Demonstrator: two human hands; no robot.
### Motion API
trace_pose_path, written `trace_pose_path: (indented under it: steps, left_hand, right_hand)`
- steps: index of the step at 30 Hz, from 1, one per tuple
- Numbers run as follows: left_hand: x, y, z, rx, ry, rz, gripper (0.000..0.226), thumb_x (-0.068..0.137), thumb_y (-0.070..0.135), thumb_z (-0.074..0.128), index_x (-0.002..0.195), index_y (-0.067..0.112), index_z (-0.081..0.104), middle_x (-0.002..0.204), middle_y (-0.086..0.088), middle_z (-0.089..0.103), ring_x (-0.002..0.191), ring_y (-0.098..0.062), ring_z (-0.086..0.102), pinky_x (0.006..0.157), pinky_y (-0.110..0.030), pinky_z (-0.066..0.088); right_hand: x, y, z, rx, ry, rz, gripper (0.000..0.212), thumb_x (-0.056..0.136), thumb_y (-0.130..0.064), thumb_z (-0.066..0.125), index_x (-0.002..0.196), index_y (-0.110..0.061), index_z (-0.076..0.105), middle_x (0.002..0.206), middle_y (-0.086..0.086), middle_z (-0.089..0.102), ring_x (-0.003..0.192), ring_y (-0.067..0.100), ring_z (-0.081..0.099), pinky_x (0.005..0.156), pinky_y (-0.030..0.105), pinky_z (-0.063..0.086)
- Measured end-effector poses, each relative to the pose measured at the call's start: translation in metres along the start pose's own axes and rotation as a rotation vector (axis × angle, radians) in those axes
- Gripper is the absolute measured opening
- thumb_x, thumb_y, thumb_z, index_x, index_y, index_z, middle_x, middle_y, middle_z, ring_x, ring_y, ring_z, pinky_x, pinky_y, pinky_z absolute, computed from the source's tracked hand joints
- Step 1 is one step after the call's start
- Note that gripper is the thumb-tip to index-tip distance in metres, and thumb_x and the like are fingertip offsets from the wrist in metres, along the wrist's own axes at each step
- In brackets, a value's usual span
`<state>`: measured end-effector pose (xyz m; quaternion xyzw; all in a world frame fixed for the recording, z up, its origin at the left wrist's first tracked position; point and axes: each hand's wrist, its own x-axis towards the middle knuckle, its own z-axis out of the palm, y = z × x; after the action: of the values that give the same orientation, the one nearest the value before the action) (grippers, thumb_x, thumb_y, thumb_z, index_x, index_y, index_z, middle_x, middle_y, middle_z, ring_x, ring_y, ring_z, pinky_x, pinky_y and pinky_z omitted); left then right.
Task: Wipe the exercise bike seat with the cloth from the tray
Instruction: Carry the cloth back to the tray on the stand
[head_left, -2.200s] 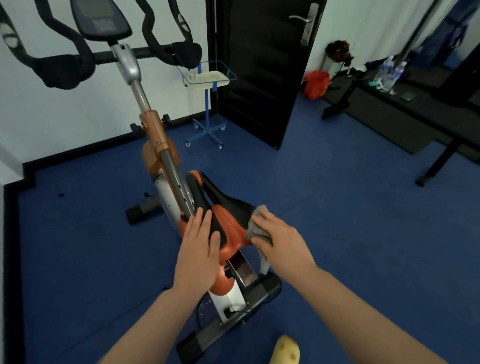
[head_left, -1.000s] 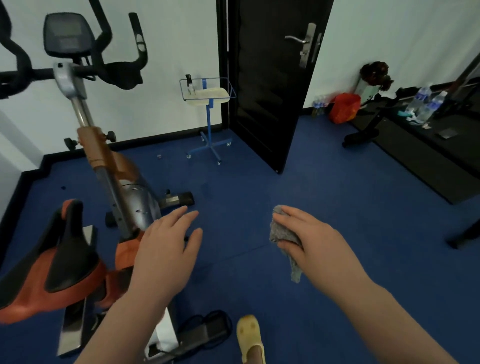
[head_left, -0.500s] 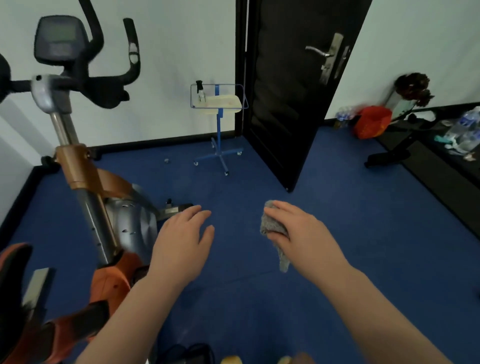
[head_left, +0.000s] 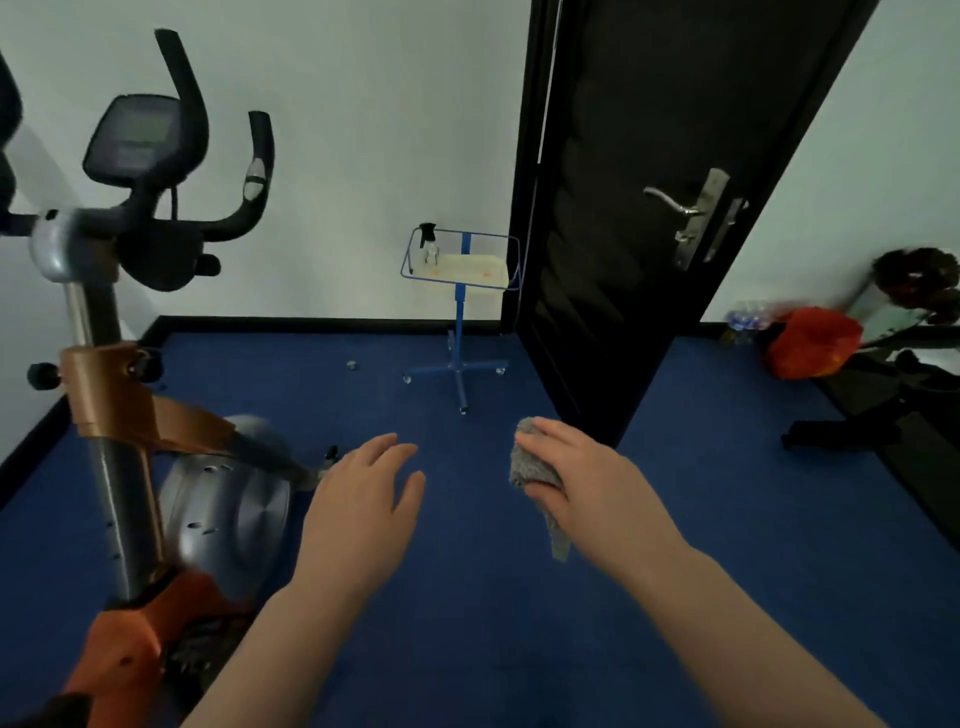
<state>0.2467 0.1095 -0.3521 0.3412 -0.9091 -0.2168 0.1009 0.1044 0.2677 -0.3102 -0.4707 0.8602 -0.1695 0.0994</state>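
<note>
The right grip is closed round the cloth, the left loose and empty; the tray stands well ahead, nearer the right, the seat out of view.

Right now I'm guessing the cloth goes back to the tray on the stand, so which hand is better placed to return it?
Right hand: it already grips the cloth and faces the tray. The left hand is open and empty.

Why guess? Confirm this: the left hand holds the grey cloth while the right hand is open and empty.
The hands are swapped. In the head view the right hand holds the grey cloth, while the left hand is open and empty.
</note>
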Motion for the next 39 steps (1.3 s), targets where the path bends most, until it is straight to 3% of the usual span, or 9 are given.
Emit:
trace_pose_path:
  steps: [10, 23, 29, 39]
  left_hand:
    - [0.111, 0.026, 0.014, 0.028, 0.038, -0.024, 0.04, 0.094, 0.035, 0.043, 0.131, 0.022, 0.051, 0.145, 0.003, 0.042, 0.131, -0.017, 0.039, 0.107, -0.035, 0.034]
    - [0.332, 0.004, 0.006, 0.044, -0.024, 0.041, 0.04, 0.096, 0.035, 0.04, 0.134, 0.024, 0.047, 0.146, 0.004, 0.039, 0.131, -0.017, 0.038, 0.107, -0.033, 0.031]
    - [0.403, 0.017, 0.015, 0.021, -0.057, 0.058, 0.039, 0.097, 0.034, 0.039, 0.134, 0.025, 0.047, 0.147, 0.005, 0.038, 0.133, -0.02, 0.035, 0.107, -0.032, 0.028]
    - [0.533, 0.045, 0.06, 0.058, -0.053, 0.037, 0.039, 0.095, 0.035, 0.042, 0.133, 0.025, 0.049, 0.145, 0.007, 0.041, 0.129, -0.016, 0.04, 0.105, -0.03, 0.031]
  right_hand:
    - [0.123, 0.063, -0.021, 0.019, 0.003, -0.017, 0.048, 0.093, -0.028, 0.056, 0.14, -0.03, 0.043, 0.151, -0.015, 0.033, 0.13, 0.011, 0.042, 0.099, 0.022, 0.034]
    - [0.312, 0.094, -0.031, 0.01, 0.033, 0.093, 0.05, 0.092, -0.026, 0.057, 0.14, -0.027, 0.043, 0.152, -0.01, 0.033, 0.134, 0.012, 0.038, 0.103, 0.023, 0.03]
    - [0.375, 0.122, -0.042, 0.026, 0.024, 0.121, 0.049, 0.094, -0.026, 0.056, 0.141, -0.028, 0.042, 0.151, -0.014, 0.032, 0.133, 0.009, 0.037, 0.097, 0.014, 0.024]
    - [0.5, 0.188, -0.051, 0.097, -0.054, 0.021, 0.049, 0.093, -0.023, 0.057, 0.14, -0.027, 0.043, 0.15, -0.013, 0.034, 0.13, 0.012, 0.043, 0.104, 0.026, 0.037]
